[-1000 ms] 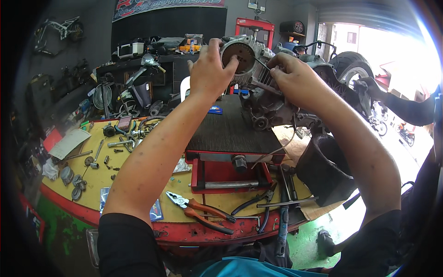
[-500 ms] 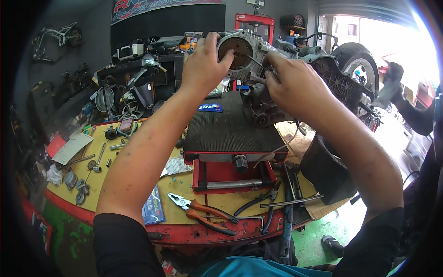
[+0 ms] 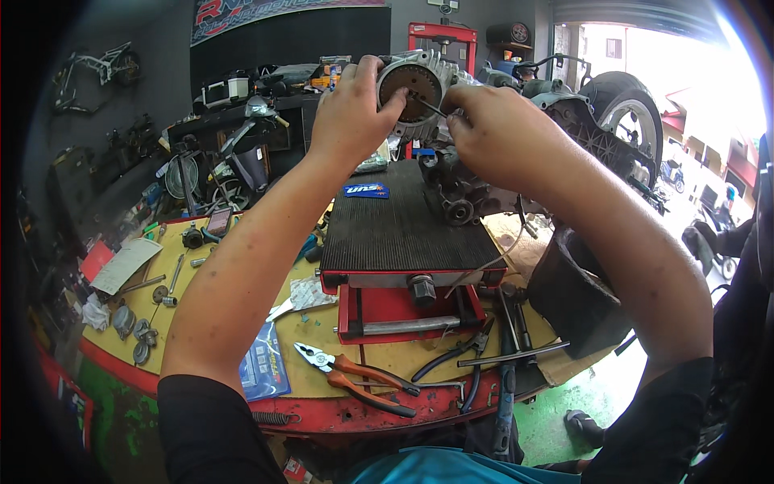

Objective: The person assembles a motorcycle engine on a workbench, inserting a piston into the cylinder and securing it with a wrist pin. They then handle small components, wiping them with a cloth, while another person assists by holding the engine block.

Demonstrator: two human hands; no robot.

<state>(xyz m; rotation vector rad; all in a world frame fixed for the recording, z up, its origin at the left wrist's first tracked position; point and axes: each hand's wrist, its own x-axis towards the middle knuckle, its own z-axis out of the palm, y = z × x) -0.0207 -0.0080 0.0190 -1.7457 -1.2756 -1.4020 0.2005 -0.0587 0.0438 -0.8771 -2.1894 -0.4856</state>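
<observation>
A brown toothed sprocket (image 3: 419, 81) sits in the round opening of the engine's silver cylinder head (image 3: 443, 68). My left hand (image 3: 355, 105) grips the head's left rim, its thumb pressed on the sprocket's face near the centre; its other fingers are partly hidden behind the rim. Between the fingers of my right hand (image 3: 504, 129) is a thin dark metal rod (image 3: 429, 106). Its tip reaches the sprocket's middle, beside my left thumb. The rod's rear end is hidden in my hand. Below, the engine (image 3: 461, 189) extends over the ribbed black lift platform (image 3: 395, 226).
Orange-handled pliers (image 3: 355, 379), dark-handled pliers (image 3: 455, 355) and a metal bar (image 3: 516, 353) lie on the yellow bench top near me. Loose metal parts (image 3: 143, 335) lie at left. A rear wheel (image 3: 633, 121) stands at right, with another person's arm (image 3: 717, 240) at the edge.
My right hand has shifted left, bringing the rod's tip from the sprocket's right side to its middle. My left hand stays on the head. The other person's arm at right has dropped.
</observation>
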